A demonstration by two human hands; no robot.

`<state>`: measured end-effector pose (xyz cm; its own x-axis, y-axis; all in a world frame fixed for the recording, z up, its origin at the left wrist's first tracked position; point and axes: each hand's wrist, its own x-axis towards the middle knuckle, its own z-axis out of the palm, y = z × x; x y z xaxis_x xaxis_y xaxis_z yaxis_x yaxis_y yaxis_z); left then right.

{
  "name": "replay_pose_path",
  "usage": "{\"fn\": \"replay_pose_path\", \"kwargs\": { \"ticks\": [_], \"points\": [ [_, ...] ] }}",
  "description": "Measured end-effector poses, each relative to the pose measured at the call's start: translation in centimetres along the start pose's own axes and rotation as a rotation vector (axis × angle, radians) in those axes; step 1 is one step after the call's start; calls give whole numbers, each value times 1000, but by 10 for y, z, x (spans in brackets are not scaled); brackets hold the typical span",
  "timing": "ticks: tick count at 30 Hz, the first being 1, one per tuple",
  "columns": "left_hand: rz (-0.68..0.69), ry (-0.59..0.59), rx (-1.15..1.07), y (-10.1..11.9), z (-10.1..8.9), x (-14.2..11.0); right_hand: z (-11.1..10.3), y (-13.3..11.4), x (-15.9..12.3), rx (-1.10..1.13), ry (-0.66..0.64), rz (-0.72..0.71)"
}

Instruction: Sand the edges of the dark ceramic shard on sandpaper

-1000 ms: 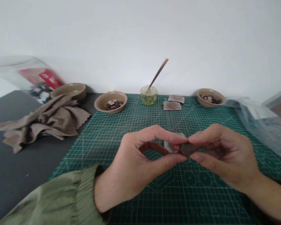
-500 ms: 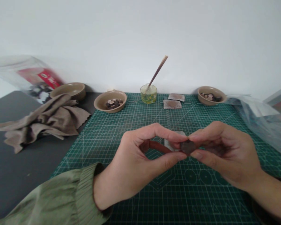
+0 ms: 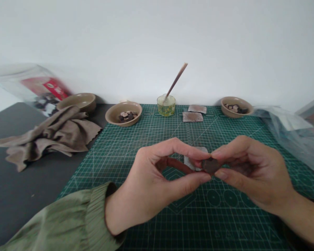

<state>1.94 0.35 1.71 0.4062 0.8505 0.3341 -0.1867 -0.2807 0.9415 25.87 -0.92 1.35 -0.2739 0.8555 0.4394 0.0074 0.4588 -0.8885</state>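
Observation:
A small dark brown piece (image 3: pixel 210 165), flat-faced and roughly angular, is pinched between the fingertips of both hands above the mat. My left hand (image 3: pixel 157 181) grips its left side with thumb and fingers. From the right, my right hand (image 3: pixel 256 174) closes thumb and forefinger on the same piece. What the piece is made of cannot be made out. Behind the fingers, partly hidden, a greyish sanding pad or sheet (image 3: pixel 189 163) lies on the green cutting mat (image 3: pixel 157 136).
Small light and dark pieces fill part of the left bowl (image 3: pixel 111 116) and right bowl (image 3: pixel 226 111). Between them stand a glass cup (image 3: pixel 166 108) with a stick (image 3: pixel 176 80) and two brown-smudged pads (image 3: pixel 192 117). A cloth (image 3: pixel 54 134), another bowl (image 3: pixel 90 103) and plastic bags (image 3: pixel 290 129) flank the mat.
Both hands keep their pinch on the dark piece. It has turned very slightly, showing a little more of its flat face; otherwise the scene barely shifts.

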Motion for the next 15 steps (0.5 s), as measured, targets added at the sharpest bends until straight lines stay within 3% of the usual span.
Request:
{"fn": "replay_pose_path", "kwargs": {
  "ticks": [5,15],
  "points": [
    [-42,14,-19,1,1,-1,0,-1,1,-51,7,-3],
    [6,11,45,-2,2,0,1,-1,0,-14,2,23]
  ]
}}
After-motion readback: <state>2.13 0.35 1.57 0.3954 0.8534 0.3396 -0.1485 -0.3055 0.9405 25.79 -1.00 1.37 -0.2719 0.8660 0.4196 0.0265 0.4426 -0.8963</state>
